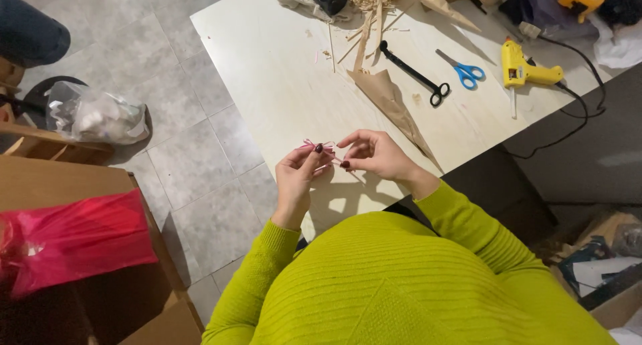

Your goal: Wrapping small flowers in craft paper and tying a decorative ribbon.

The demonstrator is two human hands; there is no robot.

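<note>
Here, both the left hand (297, 174) and the right hand (374, 154) pinch a small pink frilly paper piece (317, 146) with closed fingers above the pale wooden counter (267, 70).

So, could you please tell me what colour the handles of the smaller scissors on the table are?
Blue; the smaller scissors show clearly in the head view.

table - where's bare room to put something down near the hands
The table is bare along its left side, from the left edge to the brown paper cone, just beyond the left hand. Crowded: the far edge, and the right side with black scissors, blue scissors and yellow glue gun.
</note>
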